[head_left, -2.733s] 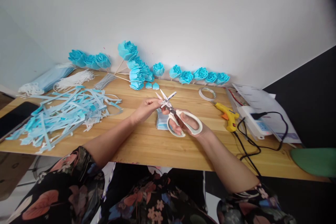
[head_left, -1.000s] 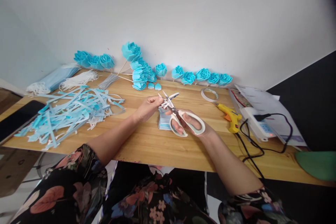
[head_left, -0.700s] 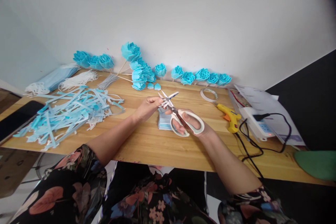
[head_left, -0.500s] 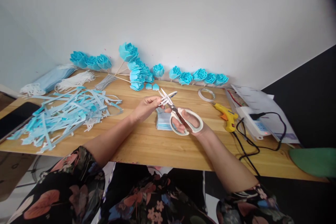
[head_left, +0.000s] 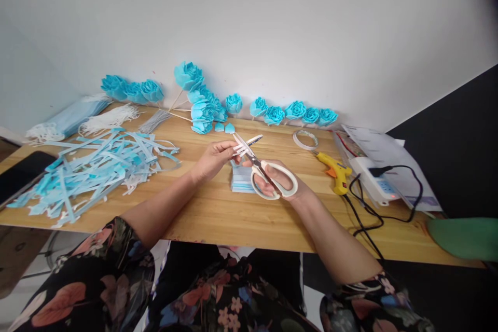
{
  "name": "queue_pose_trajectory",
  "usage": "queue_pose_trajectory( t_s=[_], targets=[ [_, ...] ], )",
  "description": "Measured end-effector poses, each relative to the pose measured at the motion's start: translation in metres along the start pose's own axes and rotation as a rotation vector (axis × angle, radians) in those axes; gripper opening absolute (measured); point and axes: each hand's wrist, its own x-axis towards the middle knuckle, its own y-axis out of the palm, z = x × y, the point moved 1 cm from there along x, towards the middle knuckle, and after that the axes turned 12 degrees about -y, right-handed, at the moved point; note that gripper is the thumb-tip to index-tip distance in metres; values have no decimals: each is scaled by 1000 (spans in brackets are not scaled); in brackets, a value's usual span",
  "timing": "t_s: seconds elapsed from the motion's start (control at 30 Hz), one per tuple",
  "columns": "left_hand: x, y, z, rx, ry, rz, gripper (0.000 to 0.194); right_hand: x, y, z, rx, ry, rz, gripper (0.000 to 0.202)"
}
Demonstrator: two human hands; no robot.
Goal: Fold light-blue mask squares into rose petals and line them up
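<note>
My right hand [head_left: 278,179] grips a pair of scissors [head_left: 274,180] with cream handles, fingers through the loops. The blades are parted and point up and left. My left hand [head_left: 215,160] pinches thin white strips [head_left: 240,150], which lie across the blades at its fingertips. What these strips are cut from, I cannot make out. Beneath my hands is a small stack of blue and white mask fabric [head_left: 241,182], partly covered by the scissors. Just beyond lie two small blue petal pieces [head_left: 224,127].
Blue fabric flowers [head_left: 202,109] line the wall. At left are a pile of cut strips [head_left: 112,166], white cords [head_left: 109,118], wires [head_left: 154,121], face masks [head_left: 70,115] and a phone [head_left: 25,176]. Rightward are a tape roll [head_left: 305,140], yellow glue gun [head_left: 337,174] and power strip [head_left: 375,181].
The scissor handles have drawn slightly closer together, and the blades are a little less parted. Both hands stay nearly in place. The whole view has shifted slightly.
</note>
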Motion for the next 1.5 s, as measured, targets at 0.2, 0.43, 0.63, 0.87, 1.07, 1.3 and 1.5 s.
queue_pose_trajectory(
  t_s=[0.2, 0.43, 0.63, 0.87, 1.07, 1.3, 1.5],
  targets=[
    [2, 0, -2, -21, 2, -77, 38, -1, 4, 1, 7, 25, 79, 52],
    [4, -1, -6, -134, 15, -126, 35, 0, 11, 5, 6, -32, 90, 60],
    [6, -3, -7, -220, 37, -102, 39, 0, 3, 7, 15, -32, 74, 60],
    [5, -1, -9, -266, -4, -105, 47, -3, -1, 2, 6, 27, 131, 56],
    [4, 1, -6, -190, -45, -67, 51, -4, 8, 11, -53, 92, 70, 60],
    [3, 5, 0, -130, -32, 51, 52, -3, 7, 7, -21, 40, 103, 54],
    [3, 2, 6, -80, 0, 65, 50, -1, 1, -3, 39, -23, 141, 54]
  ],
)
